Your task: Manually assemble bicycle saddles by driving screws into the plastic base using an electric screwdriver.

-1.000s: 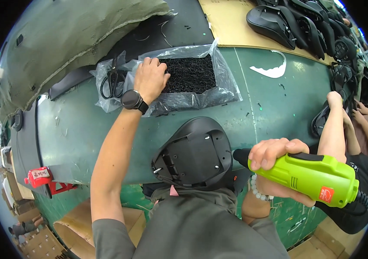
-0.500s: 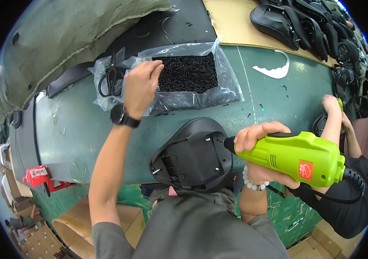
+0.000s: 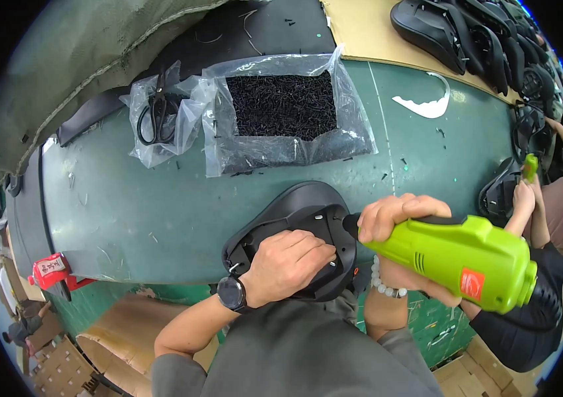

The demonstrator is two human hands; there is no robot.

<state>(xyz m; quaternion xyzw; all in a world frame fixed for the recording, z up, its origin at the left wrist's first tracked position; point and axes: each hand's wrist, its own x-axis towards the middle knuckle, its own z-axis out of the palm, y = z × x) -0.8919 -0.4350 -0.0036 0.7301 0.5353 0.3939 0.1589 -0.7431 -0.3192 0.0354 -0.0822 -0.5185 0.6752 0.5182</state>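
My right hand [image 3: 394,221] is wrapped around a lime-green electric screwdriver [image 3: 453,258]; its black nose points left, by the right edge of a black saddle-shaped plastic shell [image 3: 294,205]. The shell lies at the table's front edge against my body, hollow side up, with a few metal pieces showing. My left hand [image 3: 291,263] is over the shell's hollow, fingertips closed together near its right inner side. Whatever they pinch is too small or hidden. Beyond the shell, an open clear plastic bag [image 3: 354,126] holds a heap of small black screws [image 3: 284,106].
Black scissors [image 3: 156,119] rest on plastic left of the screws. A white curved scrap [image 3: 430,99] lies to the right. Similar black shells [image 3: 427,33] are piled on cardboard at the far right. A co-worker's hands [image 3: 524,198] work at right. A red tool [image 3: 50,270] sits at the left edge.
My left hand has come from the screw bag back toward me and down over the shell. The right hand keeps the screwdriver in nearly the same place.
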